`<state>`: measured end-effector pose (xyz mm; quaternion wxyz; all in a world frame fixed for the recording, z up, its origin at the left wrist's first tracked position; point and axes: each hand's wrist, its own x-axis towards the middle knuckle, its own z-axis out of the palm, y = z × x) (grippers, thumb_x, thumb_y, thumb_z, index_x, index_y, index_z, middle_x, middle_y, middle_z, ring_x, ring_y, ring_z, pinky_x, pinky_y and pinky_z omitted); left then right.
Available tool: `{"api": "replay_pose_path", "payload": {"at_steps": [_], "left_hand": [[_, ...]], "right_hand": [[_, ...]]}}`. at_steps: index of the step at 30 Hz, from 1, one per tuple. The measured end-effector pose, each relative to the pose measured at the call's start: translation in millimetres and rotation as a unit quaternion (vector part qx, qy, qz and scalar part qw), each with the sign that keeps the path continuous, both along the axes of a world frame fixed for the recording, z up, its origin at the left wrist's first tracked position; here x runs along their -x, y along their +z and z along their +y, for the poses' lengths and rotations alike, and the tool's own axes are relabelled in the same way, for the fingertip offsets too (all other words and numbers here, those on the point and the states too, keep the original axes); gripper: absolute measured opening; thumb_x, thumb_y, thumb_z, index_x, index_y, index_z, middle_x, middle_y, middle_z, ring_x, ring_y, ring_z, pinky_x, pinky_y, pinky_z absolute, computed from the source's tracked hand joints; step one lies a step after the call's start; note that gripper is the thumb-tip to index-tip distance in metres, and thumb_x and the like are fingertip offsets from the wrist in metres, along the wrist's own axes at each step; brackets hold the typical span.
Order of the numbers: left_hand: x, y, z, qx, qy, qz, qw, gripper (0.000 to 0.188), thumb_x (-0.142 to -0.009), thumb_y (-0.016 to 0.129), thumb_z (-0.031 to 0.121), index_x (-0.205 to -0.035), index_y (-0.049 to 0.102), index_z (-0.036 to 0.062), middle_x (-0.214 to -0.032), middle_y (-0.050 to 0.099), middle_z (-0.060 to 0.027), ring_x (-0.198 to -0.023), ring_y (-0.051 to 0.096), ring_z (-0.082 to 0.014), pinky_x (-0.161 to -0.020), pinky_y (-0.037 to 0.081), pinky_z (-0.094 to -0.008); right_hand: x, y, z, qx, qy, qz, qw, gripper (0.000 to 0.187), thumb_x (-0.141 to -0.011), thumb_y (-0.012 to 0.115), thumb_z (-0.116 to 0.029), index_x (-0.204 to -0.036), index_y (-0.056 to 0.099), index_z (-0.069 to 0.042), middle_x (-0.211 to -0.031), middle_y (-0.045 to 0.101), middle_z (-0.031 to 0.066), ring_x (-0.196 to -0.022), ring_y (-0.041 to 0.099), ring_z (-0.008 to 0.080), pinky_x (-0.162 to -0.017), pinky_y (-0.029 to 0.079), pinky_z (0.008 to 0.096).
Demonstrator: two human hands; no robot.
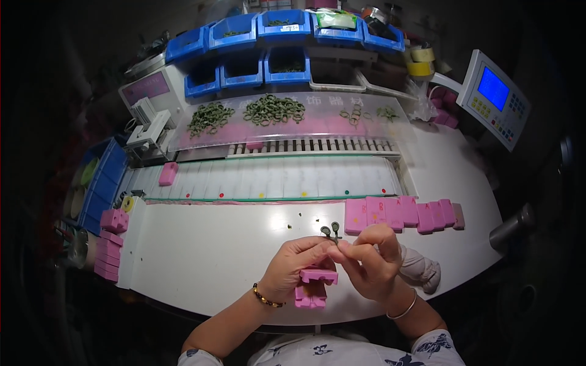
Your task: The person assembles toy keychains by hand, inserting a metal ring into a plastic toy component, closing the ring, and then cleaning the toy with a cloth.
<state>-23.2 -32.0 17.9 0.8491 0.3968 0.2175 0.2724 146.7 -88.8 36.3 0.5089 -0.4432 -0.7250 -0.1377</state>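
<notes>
My left hand [298, 263] is closed, with a pink block [318, 277] under its fingers. Just below, a notched pink part [310, 299] shows; I cannot tell whether it is the same block. A small dark green wax-like piece [333, 231] with two round, cup-like ends sticks up between my hands. The fingertips of my right hand [372, 259] pinch its lower end. My left thumb and forefinger are close against that end too, and whether they also grip it is hidden.
A row of pink blocks [400, 213] lies beyond my right hand, with a crumpled pale cloth [421, 268] beside my wrist. Green pieces lie heaped on a clear raised shelf [323, 122], below blue bins [235, 32]. A control panel [491, 97] stands right; pink blocks [108, 256] are stacked left.
</notes>
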Motion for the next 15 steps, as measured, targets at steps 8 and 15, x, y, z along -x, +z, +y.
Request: {"api": "replay_pose_path", "payload": {"at_steps": [8,15], "left_hand": [[6,4,5,-0.042,-0.001,0.024,0.999,0.017,-0.093,0.061,0.012,-0.098,0.064,-0.0033,-0.092,0.067,-0.0089,-0.076,0.064,-0.0122,-0.071,0.053,-0.0237],[5,-2,17,-0.082,0.062,0.069,0.992,0.015,-0.092,0.062,0.011,-0.100,0.064,-0.0022,-0.086,0.065,-0.0054,-0.076,0.063,-0.0093,-0.070,0.053,-0.0233]], "right_hand": [[-1,-2,-4,0.137,0.090,0.068,0.984,0.017,-0.071,0.081,-0.010,-0.073,0.065,-0.004,-0.080,0.052,0.0061,-0.065,0.051,0.0179,-0.055,0.040,0.0295],[-9,0,6,0.272,0.110,0.182,0.938,0.018,-0.078,0.076,-0.008,-0.092,0.065,-0.003,-0.086,0.053,0.0059,-0.071,0.053,0.0136,-0.062,0.044,0.0253]]}}
